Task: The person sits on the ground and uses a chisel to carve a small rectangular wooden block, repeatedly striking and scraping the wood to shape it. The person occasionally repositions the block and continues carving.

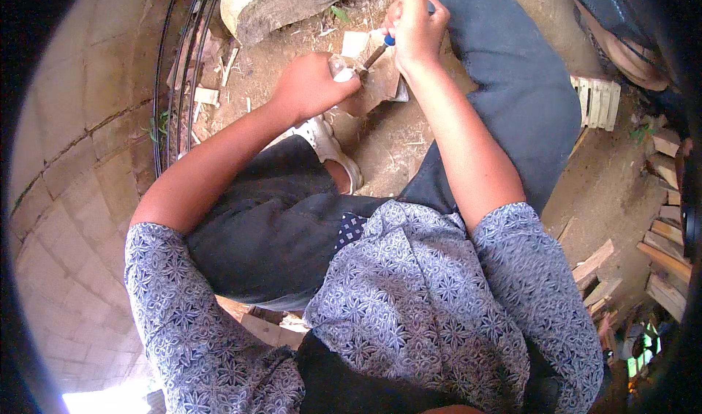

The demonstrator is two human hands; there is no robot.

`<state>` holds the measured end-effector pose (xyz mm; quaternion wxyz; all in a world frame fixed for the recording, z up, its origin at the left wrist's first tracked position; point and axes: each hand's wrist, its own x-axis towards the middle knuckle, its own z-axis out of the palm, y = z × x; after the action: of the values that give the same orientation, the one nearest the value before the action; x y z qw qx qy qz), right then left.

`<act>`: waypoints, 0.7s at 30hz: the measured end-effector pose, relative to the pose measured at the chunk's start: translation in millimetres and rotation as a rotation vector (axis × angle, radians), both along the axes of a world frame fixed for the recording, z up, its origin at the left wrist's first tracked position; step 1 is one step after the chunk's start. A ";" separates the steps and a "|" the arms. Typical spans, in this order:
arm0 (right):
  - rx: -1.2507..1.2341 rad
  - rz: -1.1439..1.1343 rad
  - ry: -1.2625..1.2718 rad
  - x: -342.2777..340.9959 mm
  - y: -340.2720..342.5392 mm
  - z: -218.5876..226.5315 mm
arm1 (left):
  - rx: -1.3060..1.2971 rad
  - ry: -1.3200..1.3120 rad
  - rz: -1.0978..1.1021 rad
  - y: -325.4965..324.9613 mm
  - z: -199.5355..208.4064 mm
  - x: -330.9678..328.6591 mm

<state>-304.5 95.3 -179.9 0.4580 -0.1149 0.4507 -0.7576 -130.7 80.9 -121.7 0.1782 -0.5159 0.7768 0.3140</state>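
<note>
My right hand point(418, 32) is closed round the blue handle point(389, 41) of a tool with a straight metal shaft point(375, 55), which looks like a screwdriver or a soldering iron. The shaft slants down to the left, and its end is beside a small whitish, partly clear piece point(342, 70) gripped in my left hand point(311, 83). What kind of piece that is, I cannot make out. Whether the tip touches it is also unclear. Just below both hands lies a flat brown piece point(376, 88), perhaps wood, on the ground between my legs.
A big cut log point(292, 4) lies beyond my hands. Wood offcuts point(207, 96) and shavings litter the dirt floor. A block wall point(80, 158) with dark cables point(167, 85) runs along the left. A slatted crate point(596, 103) and stacked wood point(667, 231) are on the right.
</note>
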 end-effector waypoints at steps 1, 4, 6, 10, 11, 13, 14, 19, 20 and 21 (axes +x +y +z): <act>-0.009 -0.019 0.012 -1.2 0.2 3.1 | 0.001 0.025 0.013 1.6 0.3 1.7; -0.139 -0.016 0.048 -15.9 2.2 49.2 | -0.004 0.073 0.038 -0.9 -1.2 4.5; -0.252 0.046 -0.019 -35.1 0.8 79.3 | -0.001 0.061 0.029 -0.1 -1.1 4.4; -0.058 0.078 0.219 -4.4 4.1 3.8 | -0.020 0.061 0.001 1.1 2.9 -3.9; 0.008 0.063 0.006 -5.5 0.2 7.8 | -0.023 0.040 0.001 3.4 8.5 -4.4; 0.001 0.043 0.020 -8.7 -1.5 11.1 | -0.032 0.023 -0.010 3.5 13.3 -4.4; -0.001 0.032 0.027 -11.5 -1.4 12.5 | -0.038 0.026 -0.013 2.6 13.0 -3.7; -0.289 0.078 -0.013 -36.6 3.5 96.2 | -0.033 0.063 0.020 0.3 -3.6 6.3; -0.220 0.039 0.144 -23.5 0.1 62.3 | -0.033 0.065 0.017 0.8 -5.8 6.7; -0.153 -0.013 0.306 -0.4 0.0 9.8 | -0.038 0.070 0.001 -0.1 -5.2 1.5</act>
<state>-304.8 95.4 -170.1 0.3692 -0.2606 0.4566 -0.7664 -129.2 80.8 -126.9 0.1411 -0.5081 0.7882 0.3172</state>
